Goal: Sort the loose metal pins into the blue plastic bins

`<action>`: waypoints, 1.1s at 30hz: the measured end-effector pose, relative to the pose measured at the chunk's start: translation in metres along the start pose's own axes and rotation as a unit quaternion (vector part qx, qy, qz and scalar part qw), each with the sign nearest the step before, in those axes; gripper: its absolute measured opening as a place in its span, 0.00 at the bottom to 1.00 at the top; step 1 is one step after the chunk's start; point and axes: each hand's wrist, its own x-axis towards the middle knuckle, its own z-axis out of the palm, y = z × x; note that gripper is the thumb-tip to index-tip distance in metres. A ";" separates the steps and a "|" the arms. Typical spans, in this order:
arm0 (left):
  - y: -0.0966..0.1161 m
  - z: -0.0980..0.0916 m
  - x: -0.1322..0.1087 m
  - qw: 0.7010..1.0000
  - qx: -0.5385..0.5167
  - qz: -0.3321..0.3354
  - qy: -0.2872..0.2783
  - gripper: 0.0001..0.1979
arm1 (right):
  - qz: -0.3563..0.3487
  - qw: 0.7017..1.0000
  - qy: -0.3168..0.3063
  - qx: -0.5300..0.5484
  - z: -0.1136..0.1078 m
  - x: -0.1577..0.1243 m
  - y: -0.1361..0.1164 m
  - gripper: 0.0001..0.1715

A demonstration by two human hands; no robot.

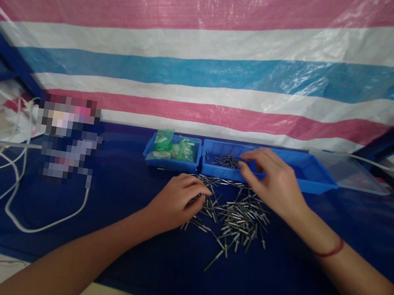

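A loose heap of blind rivets, thin metal pins with thicker bodies, lies on the dark blue table. At the heap's left side my left hand bends over the rivets, its thumb and fingertips nearly together; whatever is between them is hidden. My right hand hovers over the long blue bin behind the heap. Its thumb and forefinger are apart, with nothing plainly between them. Just left of those fingertips, a small group of rivets lies inside this bin.
A smaller blue bin holding green plastic packets adjoins the long one. White cables tangle at the left, near a blurred-out patch. A clear plastic sheet lies at the right. Behind hangs a striped tarpaulin.
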 end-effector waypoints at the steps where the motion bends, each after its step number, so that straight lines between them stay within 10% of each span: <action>1: -0.001 -0.002 0.000 1.000 0.018 0.007 -0.015 0.11 | -0.002 0.999 -0.031 0.012 -0.004 -0.004 -0.001 0.07; 8: -0.007 -0.025 0.001 0.994 0.100 -0.023 -0.049 0.14 | 0.045 0.953 -0.296 0.035 -0.032 -0.020 0.010 0.10; 16: -0.007 -0.023 0.003 0.992 0.115 -0.024 -0.055 0.12 | 0.161 0.894 -0.417 -0.026 -0.038 -0.031 0.029 0.07; 33: 0.003 -0.004 -0.001 0.997 0.050 0.004 -0.063 0.11 | 0.049 0.926 -0.291 -0.234 -0.005 -0.035 -0.013 0.06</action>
